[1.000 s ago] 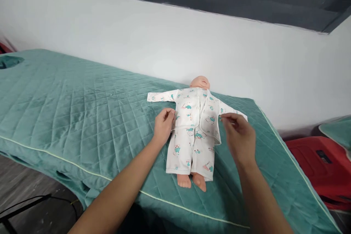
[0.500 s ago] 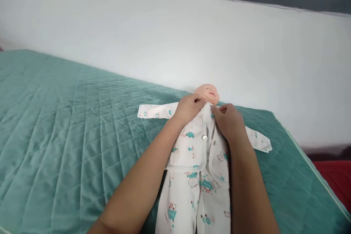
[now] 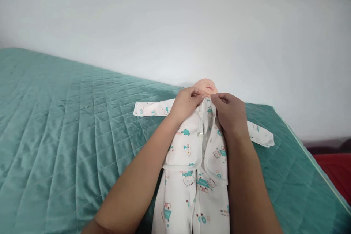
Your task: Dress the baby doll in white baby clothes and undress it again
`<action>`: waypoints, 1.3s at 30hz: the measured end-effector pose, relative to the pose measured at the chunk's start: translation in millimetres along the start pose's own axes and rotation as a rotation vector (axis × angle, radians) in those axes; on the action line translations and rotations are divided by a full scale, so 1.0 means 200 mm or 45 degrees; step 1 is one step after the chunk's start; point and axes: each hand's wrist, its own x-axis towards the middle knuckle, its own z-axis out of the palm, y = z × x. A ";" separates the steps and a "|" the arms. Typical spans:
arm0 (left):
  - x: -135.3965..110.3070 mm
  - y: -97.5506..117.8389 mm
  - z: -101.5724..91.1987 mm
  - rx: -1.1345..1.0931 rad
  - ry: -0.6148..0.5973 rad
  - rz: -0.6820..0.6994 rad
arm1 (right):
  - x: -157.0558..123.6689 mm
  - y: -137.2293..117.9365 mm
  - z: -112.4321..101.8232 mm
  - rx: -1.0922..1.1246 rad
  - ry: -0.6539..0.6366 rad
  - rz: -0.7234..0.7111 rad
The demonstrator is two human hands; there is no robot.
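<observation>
A baby doll (image 3: 206, 85) lies on its back with its head by the wall. It is dressed in a white printed baby jacket (image 3: 184, 150) and matching trousers (image 3: 179, 201). My left hand (image 3: 189, 102) pinches the jacket's front edge at the neck. On the other side of the collar, my right hand (image 3: 229, 111) pinches the opposite front edge. The two fronts hang apart below the collar, and a white button (image 3: 201, 135) shows at mid-chest. Both sleeves stretch out sideways, partly behind my hands and arms.
A green quilted bedspread (image 3: 68, 135) lies under the doll and reaches far to the left. Behind it stands a white wall (image 3: 137, 33) with a dark band on top. Past the bed's right edge is a red object (image 3: 333, 175).
My view has shifted a little. Both hands have drawn slightly closer together at the collar, with the right fingertips nearer the neck opening. The jacket fronts still hang apart lower down.
</observation>
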 end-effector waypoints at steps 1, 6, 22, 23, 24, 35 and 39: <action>0.00 0.00 0.02 -0.044 0.027 -0.021 | 0.00 0.00 0.01 0.010 -0.027 0.006; -0.01 0.01 0.04 -0.205 0.010 -0.098 | 0.00 0.05 0.02 0.088 -0.129 0.013; -0.02 0.04 -0.01 -0.394 -0.069 -0.273 | 0.02 0.10 0.02 0.109 -0.226 -0.119; -0.02 0.04 -0.01 -0.398 -0.064 -0.268 | 0.02 0.10 0.03 0.081 -0.211 -0.145; -0.02 0.03 -0.01 -0.401 -0.063 -0.261 | 0.01 0.09 0.03 0.057 -0.206 -0.174; -0.04 0.05 -0.01 -0.373 -0.108 -0.301 | 0.01 0.09 0.03 -0.084 -0.322 -0.217; -0.05 0.06 -0.01 -0.358 -0.048 -0.373 | 0.01 0.10 0.04 -0.099 -0.374 -0.234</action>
